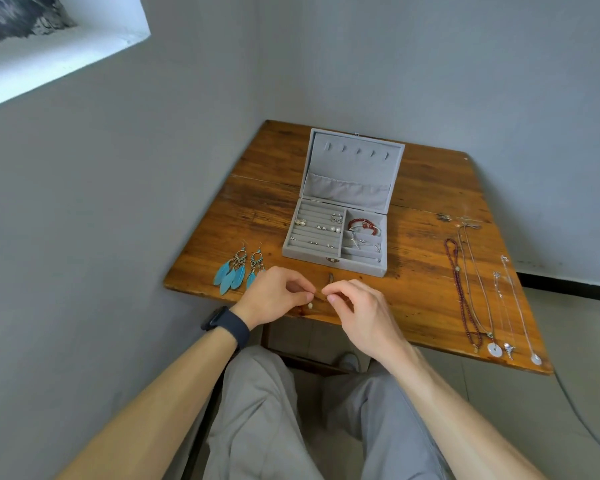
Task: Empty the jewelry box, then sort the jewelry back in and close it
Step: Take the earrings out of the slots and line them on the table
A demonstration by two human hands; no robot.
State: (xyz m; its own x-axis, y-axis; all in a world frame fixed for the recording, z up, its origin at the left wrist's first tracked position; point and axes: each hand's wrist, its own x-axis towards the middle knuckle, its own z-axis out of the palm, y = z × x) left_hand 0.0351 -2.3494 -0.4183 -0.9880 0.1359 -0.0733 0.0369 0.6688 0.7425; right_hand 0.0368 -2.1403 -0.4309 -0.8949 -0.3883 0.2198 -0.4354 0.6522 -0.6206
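Note:
A grey velvet jewelry box [333, 264] stands open on the wooden table [416, 271], its lid upright. Small pearl earrings and rings sit in its left slots; a red bead bracelet [362, 224] and thin chains lie in its right compartments. My left hand [274, 296] and my right hand [357, 313] meet at the table's near edge, fingertips pinched together on a small pearl drop earring [310, 305] that hangs between them. Two blue feather earrings [238, 271] lie left of the box. Several necklaces [478, 296] are laid out in a row on the right.
The table stands in a corner between two grey walls. A small metal piece [444, 217] lies near the far right edge. A dark watch [226, 325] is on my left wrist. My knees in grey trousers are under the near edge.

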